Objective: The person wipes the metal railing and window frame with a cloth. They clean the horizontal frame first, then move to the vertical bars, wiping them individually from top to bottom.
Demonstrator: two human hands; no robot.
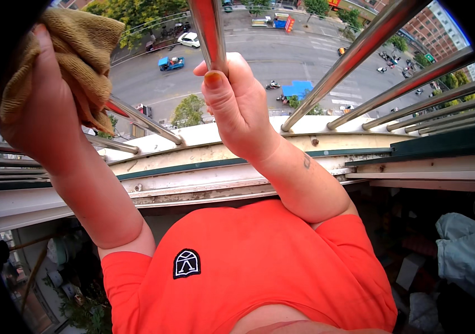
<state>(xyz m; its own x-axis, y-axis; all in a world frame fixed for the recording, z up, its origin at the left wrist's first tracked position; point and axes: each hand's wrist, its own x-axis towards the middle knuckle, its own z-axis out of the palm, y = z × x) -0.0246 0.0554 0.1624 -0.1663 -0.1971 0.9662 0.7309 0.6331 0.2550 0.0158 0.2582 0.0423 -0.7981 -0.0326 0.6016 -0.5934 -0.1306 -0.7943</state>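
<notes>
At the upper left, my left hand [45, 117] is raised and closed around a folded brown cloth [84, 53]. The thumb presses on the cloth, and the other fingers are mostly hidden behind it. Near the upper middle, my right hand [240, 108] wraps round an upright shiny metal bar [206, 33]. Its thumb lies across the front of the bar. The cloth is apart from the bar that my right hand grips.
More metal bars [354, 64] of the window guard stand to the right, and another bar [148, 122] is between my arms. Below runs a stained white window ledge [204, 146] with sliding tracks. Beyond lies a street [237, 42] far below with vehicles. Pale fabric [466, 250] hangs or lies at the lower right.
</notes>
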